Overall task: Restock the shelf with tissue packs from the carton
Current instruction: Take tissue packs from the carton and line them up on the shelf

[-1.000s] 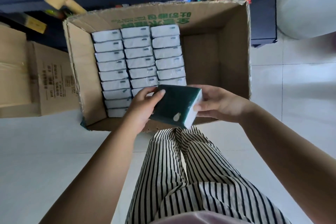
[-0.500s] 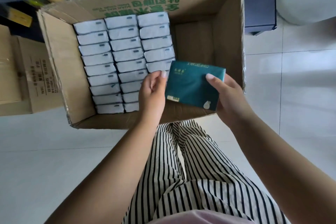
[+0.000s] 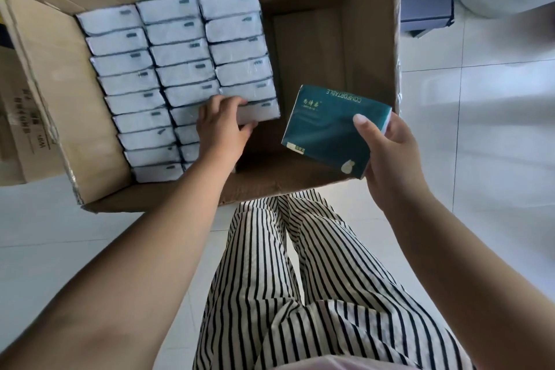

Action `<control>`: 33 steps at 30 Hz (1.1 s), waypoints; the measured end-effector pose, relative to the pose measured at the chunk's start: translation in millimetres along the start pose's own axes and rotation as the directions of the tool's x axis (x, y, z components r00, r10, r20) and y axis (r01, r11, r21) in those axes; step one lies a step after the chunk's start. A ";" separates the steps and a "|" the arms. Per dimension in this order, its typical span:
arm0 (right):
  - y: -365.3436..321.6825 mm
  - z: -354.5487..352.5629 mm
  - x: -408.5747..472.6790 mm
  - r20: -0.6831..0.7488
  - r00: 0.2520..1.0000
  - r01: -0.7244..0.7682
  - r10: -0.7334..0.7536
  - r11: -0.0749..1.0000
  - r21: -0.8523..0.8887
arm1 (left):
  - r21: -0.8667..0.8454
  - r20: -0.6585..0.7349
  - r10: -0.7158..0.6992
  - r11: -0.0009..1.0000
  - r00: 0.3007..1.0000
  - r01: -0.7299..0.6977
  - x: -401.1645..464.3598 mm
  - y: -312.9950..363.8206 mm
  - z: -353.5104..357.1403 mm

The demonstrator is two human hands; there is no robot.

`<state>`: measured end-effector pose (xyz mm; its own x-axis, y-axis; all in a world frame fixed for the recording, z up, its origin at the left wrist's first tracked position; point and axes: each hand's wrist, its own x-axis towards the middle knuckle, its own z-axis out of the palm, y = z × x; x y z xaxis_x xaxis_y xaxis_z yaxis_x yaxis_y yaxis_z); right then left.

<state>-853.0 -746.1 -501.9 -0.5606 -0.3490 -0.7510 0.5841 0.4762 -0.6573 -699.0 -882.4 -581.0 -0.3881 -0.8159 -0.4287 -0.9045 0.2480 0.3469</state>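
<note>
Under right grip (image 3: 390, 153): tissue pack (image 3: 327, 129).

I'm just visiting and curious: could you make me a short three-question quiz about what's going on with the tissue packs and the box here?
1. True or false: the right hand holds a dark green plastic-wrapped tissue pack.
2. The left hand is: A) resting on the white tiled floor, B) gripping a white-ended pack in the brown cardboard carton, C) touching the striped trousers.
3. Fill in: the packs left in the carton stand in ___ rows.

Key: 1 true; 2 B; 3 three.
</note>
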 end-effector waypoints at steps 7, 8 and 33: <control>-1.0 0.4 -1.0 0.002 1.000 0.011 -0.011 1.000 -0.006 | 0.018 0.013 0.003 1.000 1.000 -0.003 5.8 -2.8 0.6; -1.7 0.5 -0.9 0.005 1.000 0.013 -0.013 1.000 -0.006 | 0.031 0.019 0.011 0.999 1.000 -0.012 6.7 -3.5 0.0; -22.9 70.9 11.4 0.179 0.981 -0.053 0.069 0.994 -0.092 | -0.335 -0.507 -0.152 0.942 0.849 -0.032 -37.2 -58.2 -107.2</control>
<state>-831.1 -818.2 -499.9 -0.4046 -0.4542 -0.7937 0.5568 0.5662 -0.6078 -612.9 -922.5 -495.7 -0.1026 -0.9947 0.0066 -0.7801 0.0845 0.6199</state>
